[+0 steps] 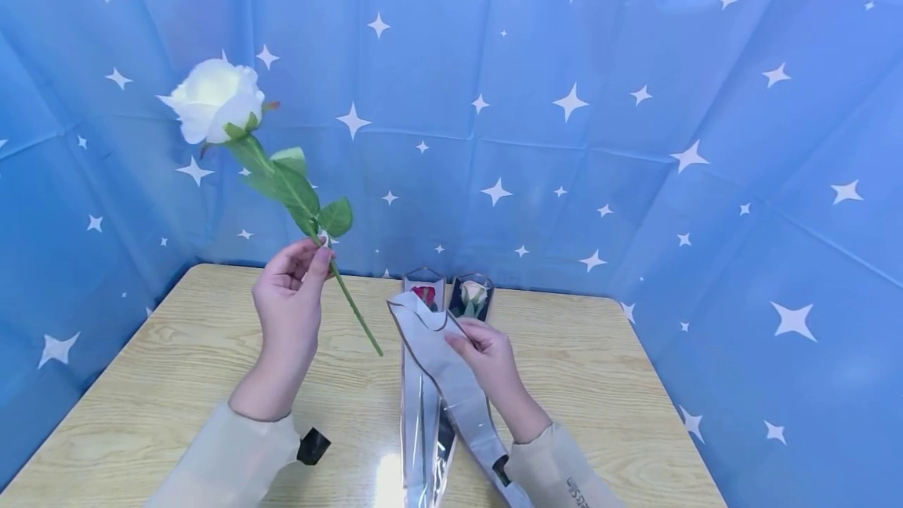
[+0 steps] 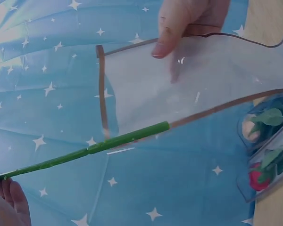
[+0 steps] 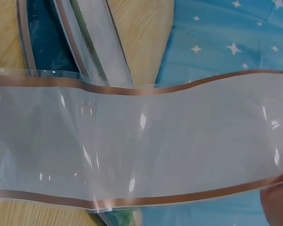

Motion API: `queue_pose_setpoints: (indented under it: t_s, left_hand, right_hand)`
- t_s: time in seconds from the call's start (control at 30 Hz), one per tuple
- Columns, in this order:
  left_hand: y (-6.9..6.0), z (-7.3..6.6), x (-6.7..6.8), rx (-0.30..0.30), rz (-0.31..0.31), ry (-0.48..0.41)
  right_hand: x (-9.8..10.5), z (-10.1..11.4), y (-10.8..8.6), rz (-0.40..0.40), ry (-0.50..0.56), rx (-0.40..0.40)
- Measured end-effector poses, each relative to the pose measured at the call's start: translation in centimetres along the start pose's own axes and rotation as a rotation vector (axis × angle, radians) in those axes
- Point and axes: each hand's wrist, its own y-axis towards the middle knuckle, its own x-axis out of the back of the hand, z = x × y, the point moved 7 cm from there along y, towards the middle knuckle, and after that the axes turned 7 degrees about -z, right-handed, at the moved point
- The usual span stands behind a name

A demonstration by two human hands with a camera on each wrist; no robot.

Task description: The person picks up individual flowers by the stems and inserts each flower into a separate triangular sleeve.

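Note:
My left hand (image 1: 288, 304) pinches the green stem of a white rose (image 1: 215, 100), raised above the table's left side with the bloom up and left. The stem's lower end (image 2: 151, 130) points toward a long translucent sleeve with a brown border (image 2: 137, 89); in the left wrist view the two overlap, and contact is unclear. With thumb and fingers, my right hand (image 1: 490, 359) holds the sleeve (image 1: 451, 371) near its upper end. The right wrist view shows the sleeve (image 3: 179, 141) stretched across, with part of the right hand (image 3: 279, 202) at the edge.
Two wrapped roses, one red (image 1: 425, 295) and one pale pink (image 1: 473, 293), lie side by side on the wooden table (image 1: 564, 351), partly beneath the held sleeve. A blue curtain with white stars (image 1: 536, 139) hangs behind and around the table.

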Motion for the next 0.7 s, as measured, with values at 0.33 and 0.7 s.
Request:
queue_pose_setpoints:
  t_s: [0.33, 0.7]
  left_hand:
    - [0.5, -2.5, -0.7, -0.145, -0.038, -0.269]
    - [1.0, -3.2, -0.8, -0.182, -0.049, -0.325]
  right_hand:
    - [-0.4, -0.4, -0.1, 0.07, 0.022, 0.02]
    - [-0.8, 0.0, -0.3, 0.101, 0.01, 0.082]
